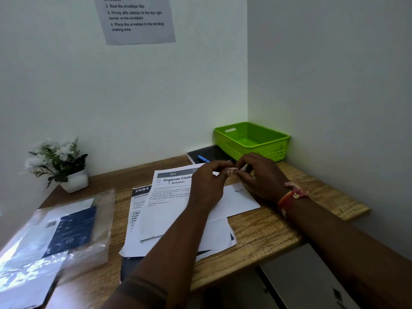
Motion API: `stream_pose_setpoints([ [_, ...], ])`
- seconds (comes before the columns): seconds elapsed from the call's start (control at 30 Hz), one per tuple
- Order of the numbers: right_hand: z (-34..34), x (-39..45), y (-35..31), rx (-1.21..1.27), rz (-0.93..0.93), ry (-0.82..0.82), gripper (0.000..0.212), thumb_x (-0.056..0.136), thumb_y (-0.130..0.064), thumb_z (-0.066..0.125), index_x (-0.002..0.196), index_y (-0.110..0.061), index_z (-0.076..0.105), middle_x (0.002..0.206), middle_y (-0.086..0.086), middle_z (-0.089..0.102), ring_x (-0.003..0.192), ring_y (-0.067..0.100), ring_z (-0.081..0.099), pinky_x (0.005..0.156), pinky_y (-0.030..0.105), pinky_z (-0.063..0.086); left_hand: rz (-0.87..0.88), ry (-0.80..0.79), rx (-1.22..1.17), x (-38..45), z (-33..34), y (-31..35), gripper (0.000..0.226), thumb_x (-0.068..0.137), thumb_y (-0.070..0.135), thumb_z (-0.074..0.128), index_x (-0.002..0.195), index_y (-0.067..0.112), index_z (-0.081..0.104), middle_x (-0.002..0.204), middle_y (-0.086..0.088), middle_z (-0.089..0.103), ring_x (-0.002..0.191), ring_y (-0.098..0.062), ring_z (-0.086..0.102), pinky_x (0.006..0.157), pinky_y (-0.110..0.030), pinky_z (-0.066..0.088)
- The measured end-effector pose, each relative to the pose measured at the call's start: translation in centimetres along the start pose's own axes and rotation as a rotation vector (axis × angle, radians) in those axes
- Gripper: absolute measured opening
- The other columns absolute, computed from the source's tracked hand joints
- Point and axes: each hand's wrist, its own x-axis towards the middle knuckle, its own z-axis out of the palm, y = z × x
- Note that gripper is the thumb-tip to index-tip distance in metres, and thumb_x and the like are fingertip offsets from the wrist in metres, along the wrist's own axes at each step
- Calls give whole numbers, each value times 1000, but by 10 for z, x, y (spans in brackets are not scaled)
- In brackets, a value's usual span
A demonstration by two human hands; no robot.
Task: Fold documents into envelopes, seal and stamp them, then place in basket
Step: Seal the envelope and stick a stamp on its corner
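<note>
We pinch a tiny pale stamp (231,170) between left hand (208,181) and right hand (260,175), fingers curled, above the white paper envelope (240,197) near the wooden bench's far right corner. Peel slowly, then press it firmly onto the envelope's top right corner.

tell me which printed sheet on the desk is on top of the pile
The sheet headed "Organize Clothes", numbered 922. It overlaps the sheet numbered 2684, which shows only along its left edge beneath it.
</note>
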Motion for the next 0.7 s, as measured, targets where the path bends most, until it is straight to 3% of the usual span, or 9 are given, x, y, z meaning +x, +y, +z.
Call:
stream_pose_setpoints([
  [0.07, -1, 1, 1, -22, -13, 46, 8, 88, -25, 71, 90, -24, 64, 90, -8, 60, 74, 8, 56, 64, 20, 38, -44, 88, 19, 0, 2, 1, 8, 92, 32, 68, 100, 32, 71, 88, 13, 73, 77, -5, 68, 73, -28, 54],
  [0.17, 1, 0, -1, -75, -62, 67, 8, 89, -24, 70, 90, -24, 62, 89, -9, 58, 75, 8, 53, 65, 24, 39, -218, 83, -123, -1, 4, 8, 23, 96, 49, 60, 92, 27, 65, 80, 6, 75, 65, -16, 70, 59, -37, 58],
  [0.27, 2, -2, -6, -112, -130, 20, 9, 88, -23, 70, 92, -25, 62, 91, -8, 56, 78, 7, 51, 64, 25, 42, -293, 40, -301, -1, 5, 11, 15, 95, 32, 68, 99, 18, 65, 82, -6, 76, 62, -15, 69, 53, -30, 52],
  [0.37, 1, -3, -9, -92, -156, -20, 9, 87, -27, 72, 90, -24, 64, 92, -8, 55, 79, 8, 53, 66, 25, 45, -267, 29, -309, -2, 4, 9, 11, 95, 13, 68, 104, 17, 65, 86, -10, 75, 65, -15, 70, 54, -26, 50],
  [0.5, 0, -3, -3, 75, 3, -10, 18, 91, -39, 67, 81, -24, 70, 80, -11, 60, 71, 3, 56, 63, 20, 41, -215, 11, -236, 0, 3, 5, 15, 93, 17, 70, 106, 22, 66, 83, -3, 76, 71, -17, 73, 61, -31, 54],
  [0.6, -4, -4, 4, 367, 210, -20, 10, 88, -29, 74, 87, -21, 69, 75, -5, 70, 68, 7, 64, 61, 23, 46, -198, -17, -180, 0, 4, 3, 17, 90, 22, 73, 105, 28, 66, 80, 0, 76, 74, -15, 72, 66, -36, 56],
  [0.7, -8, -6, 6, 599, 313, -93, 19, 83, -17, 78, 98, -15, 67, 80, 9, 72, 69, 13, 66, 59, 29, 51, -201, -48, -172, 0, 5, 5, 21, 89, 23, 75, 107, 28, 66, 80, 0, 75, 70, -9, 68, 62, -29, 51],
])
